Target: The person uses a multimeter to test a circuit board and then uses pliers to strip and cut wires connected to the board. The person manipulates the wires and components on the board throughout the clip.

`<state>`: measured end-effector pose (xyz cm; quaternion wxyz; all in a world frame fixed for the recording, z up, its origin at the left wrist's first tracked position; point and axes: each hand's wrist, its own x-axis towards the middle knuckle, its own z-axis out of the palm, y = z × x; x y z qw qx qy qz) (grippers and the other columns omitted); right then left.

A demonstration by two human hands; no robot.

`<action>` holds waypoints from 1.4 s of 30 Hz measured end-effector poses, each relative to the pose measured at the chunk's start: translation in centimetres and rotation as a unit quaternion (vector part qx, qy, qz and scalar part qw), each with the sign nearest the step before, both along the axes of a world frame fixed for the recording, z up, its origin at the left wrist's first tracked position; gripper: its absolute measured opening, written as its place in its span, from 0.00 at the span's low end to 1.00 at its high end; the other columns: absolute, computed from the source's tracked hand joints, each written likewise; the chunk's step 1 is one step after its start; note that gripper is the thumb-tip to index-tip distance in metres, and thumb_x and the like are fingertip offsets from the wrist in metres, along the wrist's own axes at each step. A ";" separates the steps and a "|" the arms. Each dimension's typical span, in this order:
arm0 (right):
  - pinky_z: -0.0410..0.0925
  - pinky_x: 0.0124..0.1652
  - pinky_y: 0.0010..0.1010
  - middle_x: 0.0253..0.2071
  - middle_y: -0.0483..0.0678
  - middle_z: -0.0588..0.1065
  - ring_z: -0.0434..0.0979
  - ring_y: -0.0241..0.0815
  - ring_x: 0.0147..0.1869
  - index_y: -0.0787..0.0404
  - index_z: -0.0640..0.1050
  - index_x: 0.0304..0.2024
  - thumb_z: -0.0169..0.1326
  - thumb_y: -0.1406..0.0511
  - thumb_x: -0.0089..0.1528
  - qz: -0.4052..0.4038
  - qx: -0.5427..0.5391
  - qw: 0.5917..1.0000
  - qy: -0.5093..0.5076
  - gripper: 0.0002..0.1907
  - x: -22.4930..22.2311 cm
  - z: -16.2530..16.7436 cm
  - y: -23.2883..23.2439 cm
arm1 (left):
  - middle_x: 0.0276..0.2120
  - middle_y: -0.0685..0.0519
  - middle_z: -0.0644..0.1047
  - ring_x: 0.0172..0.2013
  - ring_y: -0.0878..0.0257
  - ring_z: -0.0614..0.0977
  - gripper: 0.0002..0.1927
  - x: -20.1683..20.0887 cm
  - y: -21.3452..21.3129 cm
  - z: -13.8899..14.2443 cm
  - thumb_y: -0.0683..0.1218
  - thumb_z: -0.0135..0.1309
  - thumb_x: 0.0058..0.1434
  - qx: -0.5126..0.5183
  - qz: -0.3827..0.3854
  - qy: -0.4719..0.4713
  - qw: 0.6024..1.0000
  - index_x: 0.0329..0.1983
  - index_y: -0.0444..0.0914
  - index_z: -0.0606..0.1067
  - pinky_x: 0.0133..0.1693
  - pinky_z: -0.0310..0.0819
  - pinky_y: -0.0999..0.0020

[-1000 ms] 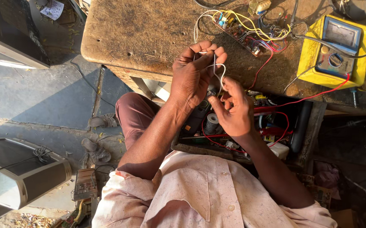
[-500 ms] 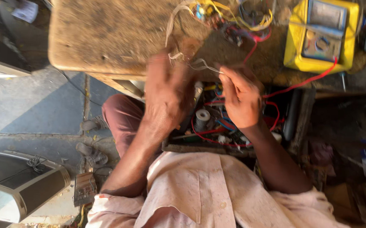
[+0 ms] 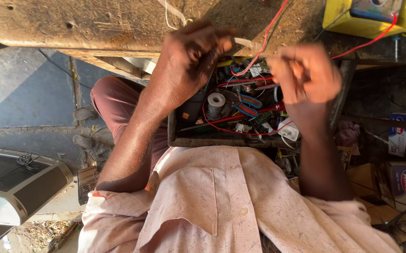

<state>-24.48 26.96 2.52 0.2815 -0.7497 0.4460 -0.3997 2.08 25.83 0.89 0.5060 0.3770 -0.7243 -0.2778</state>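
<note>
open drawer, solder spool, pliers

**What is hidden, cut off or blurred**

The right hand is smeared by motion, so its fingers cannot be told apart, and whether anything is pinched in them cannot be read. The thin white wire is covered where it passes under the left hand, and its far end is cut by the top edge. Only the near part of the yellow meter is shown; the rest is lost past the top edge. The open drawer is partly masked by both hands, and its small parts are too tangled to name. The bench is cropped at the far side.
</note>
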 end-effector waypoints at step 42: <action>0.71 0.31 0.27 0.42 0.57 0.82 0.78 0.35 0.33 0.64 0.72 0.51 0.59 0.73 0.61 -0.011 0.469 0.841 -0.270 0.16 0.5 -1.5 4.2 | 0.44 0.48 0.84 0.45 0.65 0.86 0.12 -4.1 -0.7 -0.9 0.35 0.48 0.72 0.220 0.041 0.292 0.930 0.57 0.29 0.75 0.48 0.83 0.70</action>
